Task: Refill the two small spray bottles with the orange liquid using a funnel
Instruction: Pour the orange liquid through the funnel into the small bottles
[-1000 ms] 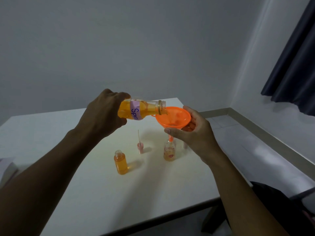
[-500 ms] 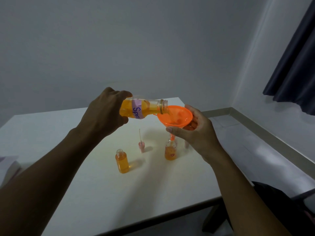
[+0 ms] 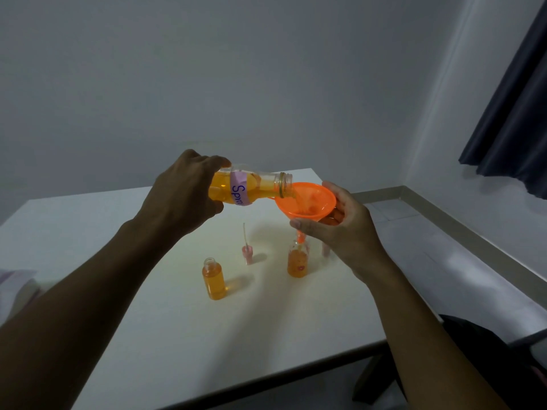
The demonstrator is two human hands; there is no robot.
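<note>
My left hand [image 3: 183, 196] grips a clear bottle of orange liquid [image 3: 251, 187] with a purple label, tipped nearly level so its open mouth is over the orange funnel [image 3: 306, 201]. My right hand [image 3: 340, 226] holds the funnel by its bowl. The funnel's spout sits in the neck of a small spray bottle [image 3: 297, 261], which is more than half full of orange liquid. A second small bottle [image 3: 213, 279], uncapped and nearly full, stands to the left on the white table [image 3: 148, 335].
A pink spray cap with its thin tube [image 3: 247, 253] stands between the two small bottles. Another small pink piece [image 3: 325, 250] is partly hidden behind my right hand. The table's right edge drops to a tiled floor; a dark curtain [image 3: 515, 113] hangs at the right.
The orange level in the bottle under the funnel has risen. Both hands, the big bottle and the funnel have hardly shifted.
</note>
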